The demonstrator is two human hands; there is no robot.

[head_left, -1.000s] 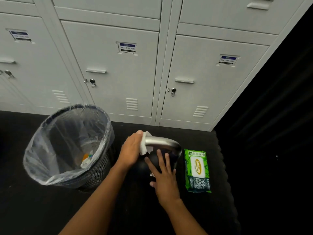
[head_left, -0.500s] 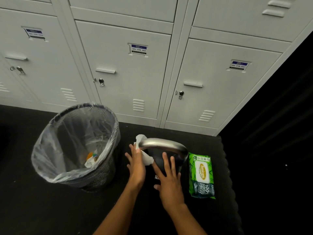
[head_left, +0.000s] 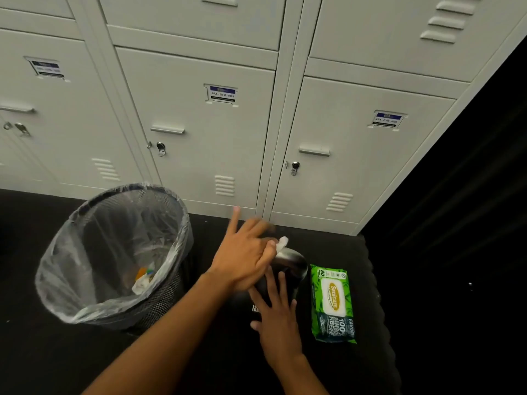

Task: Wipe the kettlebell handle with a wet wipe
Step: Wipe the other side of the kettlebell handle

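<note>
left hand [head_left: 242, 253] fingers [head_left: 235, 220] are now splaying out, motion-blurred, palm pressing the wet wipe [head_left: 282, 242] onto the top of the kettlebell handle [head_left: 291, 259]; earlier they were curling at the handle's left end. grip on the wipe is probably loose, cannot tell. right hand [head_left: 278, 317] is lying flat and open on the kettlebell body [head_left: 256, 306], as before. kettlebell is sitting on the black mat [head_left: 370, 309] between the lined mesh bin [head_left: 114, 252] and the green wipes pack [head_left: 333, 303], near the lockers [head_left: 199, 138].
</note>
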